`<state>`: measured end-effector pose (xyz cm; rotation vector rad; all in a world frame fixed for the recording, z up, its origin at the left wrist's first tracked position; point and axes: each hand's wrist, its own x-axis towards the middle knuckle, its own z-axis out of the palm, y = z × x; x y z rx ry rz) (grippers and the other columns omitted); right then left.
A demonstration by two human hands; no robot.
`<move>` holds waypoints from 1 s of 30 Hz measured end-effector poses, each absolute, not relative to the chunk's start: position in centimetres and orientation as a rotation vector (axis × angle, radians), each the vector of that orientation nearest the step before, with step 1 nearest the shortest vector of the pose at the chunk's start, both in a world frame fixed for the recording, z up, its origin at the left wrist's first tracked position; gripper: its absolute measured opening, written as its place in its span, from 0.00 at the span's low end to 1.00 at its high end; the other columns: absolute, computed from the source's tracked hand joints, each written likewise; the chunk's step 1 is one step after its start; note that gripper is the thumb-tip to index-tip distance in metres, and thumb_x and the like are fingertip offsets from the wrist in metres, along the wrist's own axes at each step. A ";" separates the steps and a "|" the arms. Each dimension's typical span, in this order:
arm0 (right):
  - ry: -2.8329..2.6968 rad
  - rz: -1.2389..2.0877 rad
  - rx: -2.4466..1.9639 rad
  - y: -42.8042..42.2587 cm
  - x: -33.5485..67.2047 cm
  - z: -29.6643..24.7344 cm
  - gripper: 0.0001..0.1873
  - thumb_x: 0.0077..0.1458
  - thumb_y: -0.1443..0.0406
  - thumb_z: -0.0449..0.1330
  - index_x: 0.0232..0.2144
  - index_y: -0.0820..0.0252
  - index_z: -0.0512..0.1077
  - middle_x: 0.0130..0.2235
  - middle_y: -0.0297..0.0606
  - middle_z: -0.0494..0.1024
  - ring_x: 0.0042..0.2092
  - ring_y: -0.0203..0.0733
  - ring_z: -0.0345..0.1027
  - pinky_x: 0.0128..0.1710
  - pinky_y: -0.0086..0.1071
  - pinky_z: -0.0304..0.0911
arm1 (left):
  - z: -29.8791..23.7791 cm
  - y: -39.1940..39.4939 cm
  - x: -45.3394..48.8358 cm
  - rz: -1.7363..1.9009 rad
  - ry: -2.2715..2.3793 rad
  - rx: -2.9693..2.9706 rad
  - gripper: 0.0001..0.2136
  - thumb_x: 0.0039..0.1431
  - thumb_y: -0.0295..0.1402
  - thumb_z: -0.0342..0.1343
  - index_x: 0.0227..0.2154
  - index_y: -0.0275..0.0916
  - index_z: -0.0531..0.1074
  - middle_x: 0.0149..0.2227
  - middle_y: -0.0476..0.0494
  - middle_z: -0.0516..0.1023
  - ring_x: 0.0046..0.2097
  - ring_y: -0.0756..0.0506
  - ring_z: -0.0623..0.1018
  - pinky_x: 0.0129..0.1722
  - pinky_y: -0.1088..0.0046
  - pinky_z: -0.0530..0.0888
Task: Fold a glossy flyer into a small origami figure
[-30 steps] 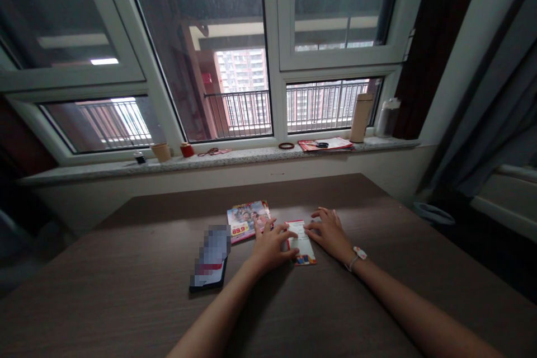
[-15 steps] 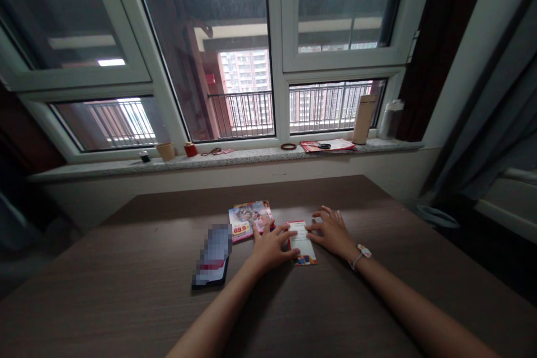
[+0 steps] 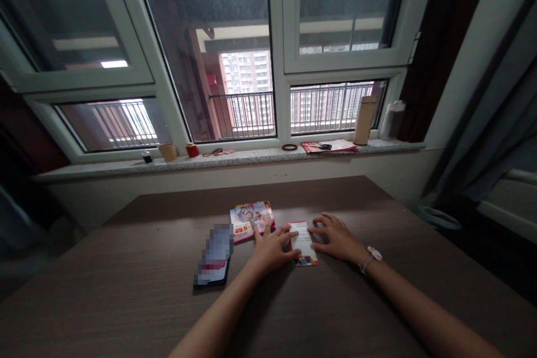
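Leaflet (image 3: 304,239) lay flat on worktop (image 3: 142,251), nearer far-right corner than far-left | left grip (image 3: 271,247) released, fingertips on it; right grip (image 3: 340,239) released at its right edge, contact unclear | probably light, bendable, easily creased; long edges seemed best holds

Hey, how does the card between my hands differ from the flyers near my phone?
The card shows a mostly white face with printed lines; the flyers show a colourful photo and a large "89.9" on top. The card looks narrower than the flyers. The card lies apart, while the flyers overlap in a pile. Both lie on the table.
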<state>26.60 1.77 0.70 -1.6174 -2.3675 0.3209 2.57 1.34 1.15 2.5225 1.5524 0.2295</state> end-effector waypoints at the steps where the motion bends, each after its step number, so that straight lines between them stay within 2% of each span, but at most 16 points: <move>1: -2.374 0.338 -1.619 1.7 26.7 0.7 0.28 0.50 0.47 0.59 0.53 0.41 0.68 0.60 0.37 0.63 0.65 0.57 0.41 0.62 0.56 0.36 | 1.1 1.3 2.6 0.237 1.553 2.528 0.26 0.54 0.58 0.49 0.56 0.64 0.62 0.64 0.56 0.59 0.65 0.26 0.47 0.53 0.27 0.28; 10: -2.426 0.450 -1.581 1.0 27.1 1.0 0.38 0.44 0.46 0.63 0.58 0.43 0.63 0.64 0.40 0.57 0.65 0.54 0.43 0.64 0.51 0.38 | 1.4 0.8 2.7 0.190 1.561 2.508 0.27 0.56 0.58 0.46 0.58 0.65 0.59 0.65 0.56 0.56 0.66 0.27 0.46 0.55 0.29 0.30; 14: -2.444 0.470 -1.574 0.9 27.2 1.0 0.44 0.40 0.44 0.64 0.59 0.43 0.60 0.65 0.41 0.54 0.66 0.55 0.42 0.64 0.52 0.35 | 1.3 0.8 2.6 0.206 1.561 2.520 0.26 0.55 0.58 0.47 0.58 0.65 0.60 0.65 0.57 0.57 0.66 0.26 0.45 0.54 0.29 0.30; 23: -2.471 0.504 -1.581 0.8 27.4 0.8 0.48 0.39 0.41 0.63 0.61 0.44 0.57 0.66 0.41 0.50 0.67 0.57 0.38 0.64 0.55 0.31 | 0.8 1.0 2.5 0.238 1.553 2.524 0.26 0.56 0.58 0.47 0.58 0.65 0.60 0.65 0.58 0.57 0.66 0.27 0.47 0.54 0.28 0.30; 30: -2.439 0.519 -1.534 0.8 27.6 0.8 0.46 0.40 0.40 0.62 0.60 0.42 0.58 0.66 0.40 0.52 0.66 0.56 0.39 0.65 0.54 0.29 | 0.7 1.0 2.5 0.238 1.538 2.528 0.26 0.57 0.57 0.46 0.58 0.65 0.59 0.65 0.57 0.56 0.66 0.27 0.47 0.54 0.28 0.31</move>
